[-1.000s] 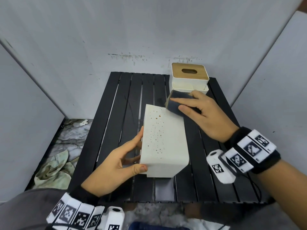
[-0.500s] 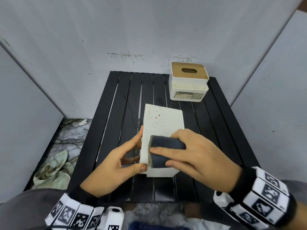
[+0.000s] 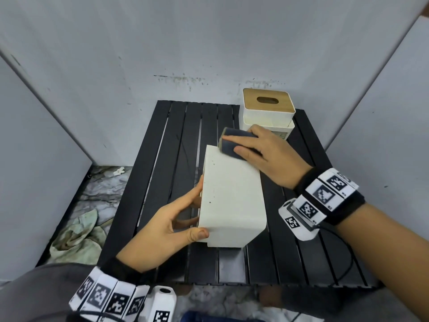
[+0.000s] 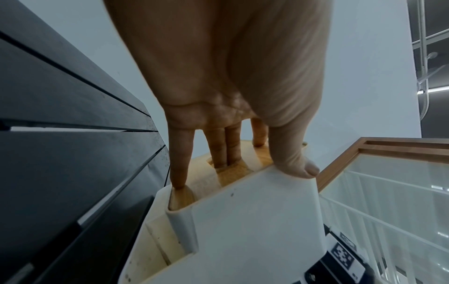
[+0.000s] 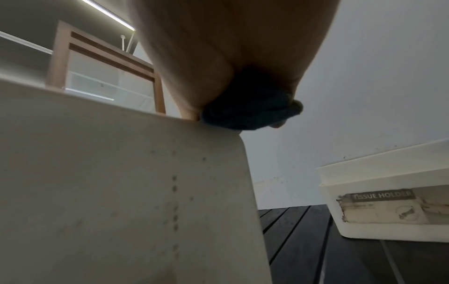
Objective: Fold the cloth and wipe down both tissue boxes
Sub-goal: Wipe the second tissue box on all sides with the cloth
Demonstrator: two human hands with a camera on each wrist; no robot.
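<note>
A white tissue box (image 3: 232, 198) lies on its side in the middle of the black slatted table (image 3: 171, 159). My left hand (image 3: 185, 219) grips its left side, thumb on the near top edge. In the left wrist view the fingers (image 4: 226, 149) press on the box's wooden lid (image 4: 233, 173). My right hand (image 3: 262, 154) holds a folded dark blue cloth (image 3: 232, 145) against the box's far top edge; the right wrist view shows the cloth (image 5: 250, 109) bunched on that edge of the box (image 5: 121, 192). A second white tissue box (image 3: 267, 112) with a wooden lid stands at the back right, also visible as the labelled tissue box (image 5: 388, 201).
Grey panels enclose the table at the back and both sides. A crumpled pale rag (image 3: 76, 238) lies on the marble floor to the left. A black cable (image 3: 343, 259) loops over the table's near right corner.
My right hand swept the cloth from the box's far end to its near end and back to the far end. Most brown specks on the top face are gone. The left hand stayed put.
</note>
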